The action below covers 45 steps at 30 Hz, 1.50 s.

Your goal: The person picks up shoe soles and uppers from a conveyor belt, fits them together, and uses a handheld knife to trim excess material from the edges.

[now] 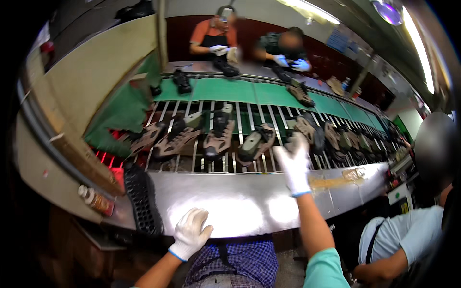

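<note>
My left hand [191, 234], in a white knit glove with a blue cuff edge, rests at the near edge of the metal table, holding nothing. Its fingers are loosely bent, the thumb apart. My right hand [294, 163], gloved alike and slightly blurred, is stretched forward over the rack of metal bars, thumb spread. Its fingertips reach the near end of a tan and black shoe [304, 126]; whether they touch it I cannot tell. Left of that hand lies an olive and tan shoe [257, 144]. A black studded sole [140, 199] stands left of my left hand.
More tan shoes [180, 139] line the bars, several at right [345, 139]. Behind runs a green belt [230, 91] bearing a black shoe [182, 81]. A bottle [97, 200] lies at left. Two gloved people work across; another person [403, 235] is close at right. Brown tape [336, 179] marks the metal table [230, 192].
</note>
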Each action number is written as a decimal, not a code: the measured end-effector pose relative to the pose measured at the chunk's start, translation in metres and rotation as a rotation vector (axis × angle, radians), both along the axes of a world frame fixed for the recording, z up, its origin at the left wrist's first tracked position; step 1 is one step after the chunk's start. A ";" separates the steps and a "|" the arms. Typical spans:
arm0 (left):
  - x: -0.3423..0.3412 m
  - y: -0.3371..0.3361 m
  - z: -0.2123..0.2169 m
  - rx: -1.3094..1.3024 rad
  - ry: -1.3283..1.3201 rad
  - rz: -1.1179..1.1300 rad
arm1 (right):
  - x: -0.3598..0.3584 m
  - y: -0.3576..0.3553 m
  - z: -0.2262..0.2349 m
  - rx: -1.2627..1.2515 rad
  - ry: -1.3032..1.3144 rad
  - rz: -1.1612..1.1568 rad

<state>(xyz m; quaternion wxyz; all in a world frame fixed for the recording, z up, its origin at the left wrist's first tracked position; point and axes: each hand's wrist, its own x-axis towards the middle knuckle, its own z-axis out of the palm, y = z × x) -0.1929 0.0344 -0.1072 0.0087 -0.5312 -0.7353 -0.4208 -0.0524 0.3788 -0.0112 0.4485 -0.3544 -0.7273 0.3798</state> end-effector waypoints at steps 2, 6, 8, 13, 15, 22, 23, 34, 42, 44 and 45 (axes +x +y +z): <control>0.001 0.003 0.006 -0.092 0.061 -0.004 | -0.047 -0.008 -0.006 -0.236 -0.188 0.087; 0.012 0.019 0.012 0.008 0.142 0.013 | -0.126 -0.006 -0.086 -0.440 -0.183 -0.313; 0.010 0.016 0.009 -0.025 0.137 0.025 | -0.150 -0.018 -0.088 -0.455 -0.220 -0.386; 0.004 0.011 0.002 -0.063 0.177 0.022 | -0.134 -0.007 -0.104 -0.331 -0.084 -0.387; 0.000 0.011 0.001 -0.020 0.193 0.028 | -0.115 -0.005 -0.085 -0.384 0.186 -0.150; -0.007 -0.007 -0.001 -0.040 0.168 0.027 | 0.047 -0.032 -0.017 -0.898 0.074 0.419; -0.009 -0.007 0.008 -0.057 -0.010 0.019 | 0.082 -0.040 -0.028 -0.558 -0.148 0.423; -0.238 -0.060 0.023 -0.267 0.213 0.572 | 0.258 -0.244 -0.058 -0.584 0.017 0.596; -0.260 -0.043 0.035 -0.398 -0.070 0.456 | 0.205 -0.281 -0.205 -1.642 0.917 0.283; -0.249 -0.047 0.052 -0.407 -0.076 0.338 | 0.187 -0.277 -0.181 -1.575 0.779 0.277; -0.238 -0.045 0.060 -0.441 -0.162 0.215 | 0.184 -0.276 -0.173 -1.545 0.743 0.270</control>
